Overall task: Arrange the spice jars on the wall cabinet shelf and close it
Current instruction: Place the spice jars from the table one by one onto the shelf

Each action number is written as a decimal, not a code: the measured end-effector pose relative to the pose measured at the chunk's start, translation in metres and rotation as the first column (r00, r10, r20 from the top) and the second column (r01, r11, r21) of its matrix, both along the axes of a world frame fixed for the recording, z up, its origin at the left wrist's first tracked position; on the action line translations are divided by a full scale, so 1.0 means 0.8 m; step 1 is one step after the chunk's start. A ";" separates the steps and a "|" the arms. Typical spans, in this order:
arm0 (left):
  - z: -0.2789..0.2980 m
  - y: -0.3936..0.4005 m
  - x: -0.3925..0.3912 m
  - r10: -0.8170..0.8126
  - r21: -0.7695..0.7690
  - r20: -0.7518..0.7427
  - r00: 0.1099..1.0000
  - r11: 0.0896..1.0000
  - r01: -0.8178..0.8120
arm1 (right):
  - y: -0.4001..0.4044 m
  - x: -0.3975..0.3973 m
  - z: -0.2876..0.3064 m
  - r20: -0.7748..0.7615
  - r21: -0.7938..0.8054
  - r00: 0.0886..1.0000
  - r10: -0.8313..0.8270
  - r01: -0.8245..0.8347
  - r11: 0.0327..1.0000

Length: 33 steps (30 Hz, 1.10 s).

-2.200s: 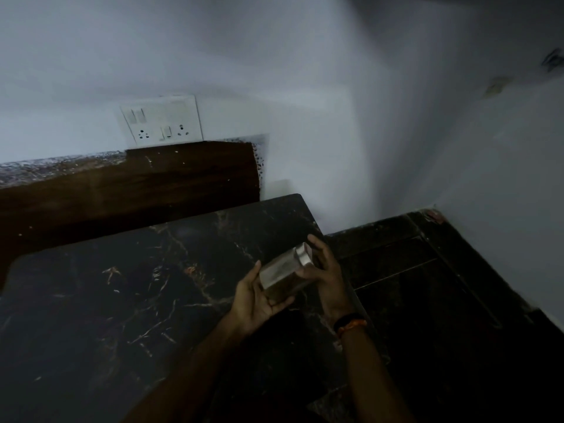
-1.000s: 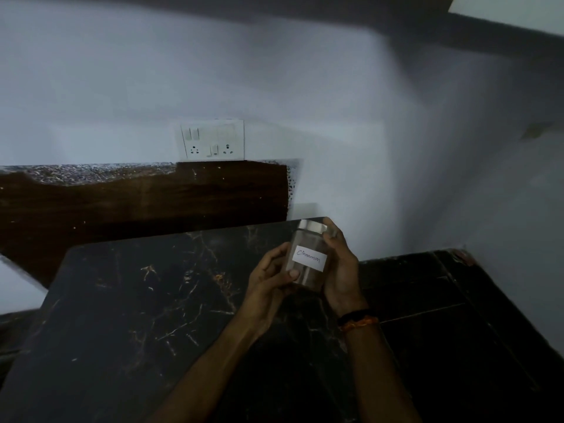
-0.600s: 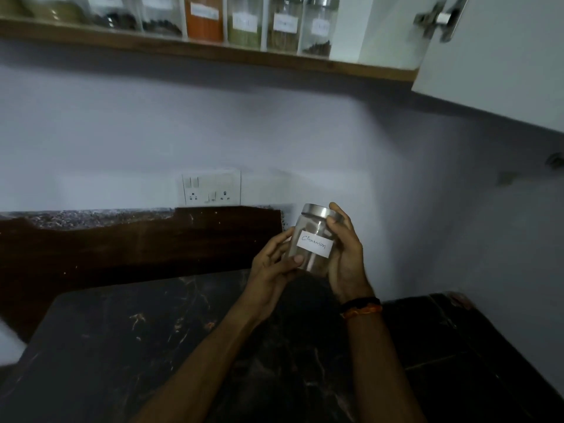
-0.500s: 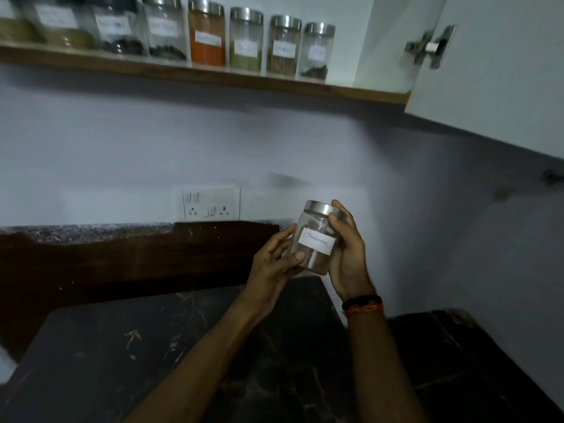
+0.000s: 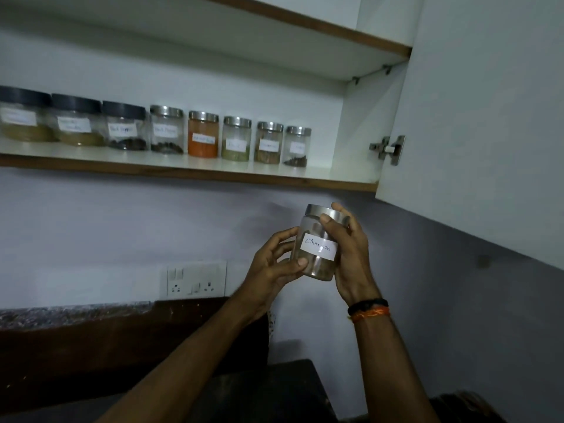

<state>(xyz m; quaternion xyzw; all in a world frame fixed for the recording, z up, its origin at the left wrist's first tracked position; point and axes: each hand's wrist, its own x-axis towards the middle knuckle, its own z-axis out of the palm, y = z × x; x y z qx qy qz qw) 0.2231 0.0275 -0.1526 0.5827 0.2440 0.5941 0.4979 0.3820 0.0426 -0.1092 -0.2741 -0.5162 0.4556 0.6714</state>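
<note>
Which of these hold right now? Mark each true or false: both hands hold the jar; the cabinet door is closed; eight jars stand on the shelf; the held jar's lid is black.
1. Both the left hand and right hand hold the cinnamon jar. True.
2. The cabinet door is closed. False: it stands open.
3. Eight jars stand on the shelf. True.
4. The held jar's lid is black. False: it is silver metal.

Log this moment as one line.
stage: carrying jar | left hand: holds jar | right hand: holds jar | shelf: free spot at right | door: open
</note>
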 end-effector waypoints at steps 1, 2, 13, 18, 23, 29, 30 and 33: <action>0.011 0.005 -0.001 -0.005 0.015 -0.019 1.000 1.000 0.006 | 0.004 0.002 0.009 0.002 0.011 1.000 -0.003 0.003 1.000; 0.024 0.009 -0.003 -0.005 0.041 -0.051 0.999 0.999 0.007 | 0.008 0.004 0.020 0.004 0.021 1.000 -0.005 0.005 1.000; 0.185 0.094 -0.056 0.745 0.762 -0.628 0.226 0.647 -0.014 | 0.077 0.030 0.154 -0.012 0.147 0.995 -0.097 0.098 0.984; 0.211 0.136 -0.057 0.643 0.643 -0.756 -0.119 0.765 0.046 | 0.116 0.030 0.183 -0.021 0.146 0.987 -0.157 0.158 0.977; 0.227 0.168 -0.031 0.610 0.595 -0.779 -0.147 0.793 0.132 | 0.166 0.023 0.199 -0.012 0.143 0.960 -0.280 0.279 0.950; 0.219 0.191 -0.030 0.643 0.625 -0.758 -0.112 0.765 0.157 | 0.226 0.024 0.195 0.072 0.140 0.934 -0.349 0.337 0.931; 0.218 0.194 -0.032 0.646 0.629 -0.757 -0.098 0.762 0.153 | 0.236 0.023 0.196 0.077 0.137 0.934 -0.348 0.336 0.932; 0.219 0.197 -0.032 0.636 0.622 -0.768 -0.073 0.768 0.152 | 0.261 0.025 0.202 0.129 0.134 0.915 -0.382 0.366 0.921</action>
